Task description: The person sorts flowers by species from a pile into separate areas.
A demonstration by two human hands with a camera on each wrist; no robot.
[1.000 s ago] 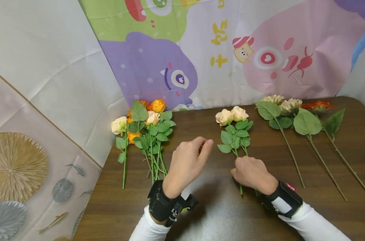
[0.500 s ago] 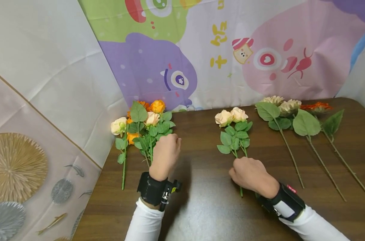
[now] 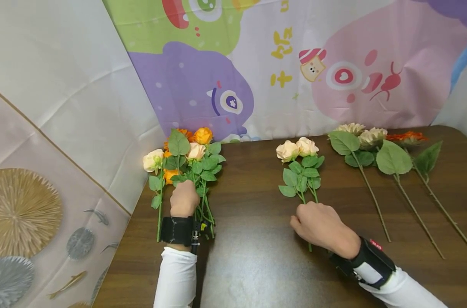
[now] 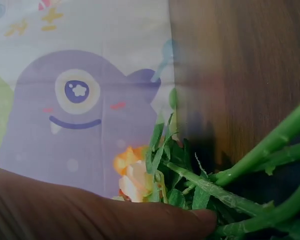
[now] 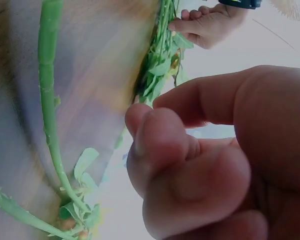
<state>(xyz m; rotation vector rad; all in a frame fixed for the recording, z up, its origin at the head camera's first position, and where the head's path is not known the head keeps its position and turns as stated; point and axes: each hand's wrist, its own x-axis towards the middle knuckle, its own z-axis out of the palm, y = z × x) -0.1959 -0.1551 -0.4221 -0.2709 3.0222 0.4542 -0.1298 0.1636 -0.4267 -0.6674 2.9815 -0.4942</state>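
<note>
In the head view my left hand (image 3: 185,198) is over the stems of the left bunch of flowers. This bunch includes a peach rose (image 3: 196,151) and an orange rose (image 3: 203,135). The left thumb (image 4: 165,220) lies along the green stems (image 4: 220,192) in the left wrist view; the fingertips are hidden, and I cannot tell whether they grip a stem. My right hand (image 3: 322,226) rests over the lower stems of two peach roses (image 3: 298,147). Its fingers (image 5: 165,135) are loosely curled, and the rose stems (image 5: 47,95) show beside them, apart from the hand.
A single cream rose (image 3: 153,161) lies at the left end of the brown table (image 3: 248,265). On the right, two cream flowers (image 3: 372,136) and an orange-red one (image 3: 408,137) lie with long stems pointing toward me. A cartoon-printed cloth (image 3: 279,107) hangs behind the table.
My left hand has swung left and down, from between the two bunches onto the stems of the left bunch. The right hand has barely shifted over the peach roses' stems.
</note>
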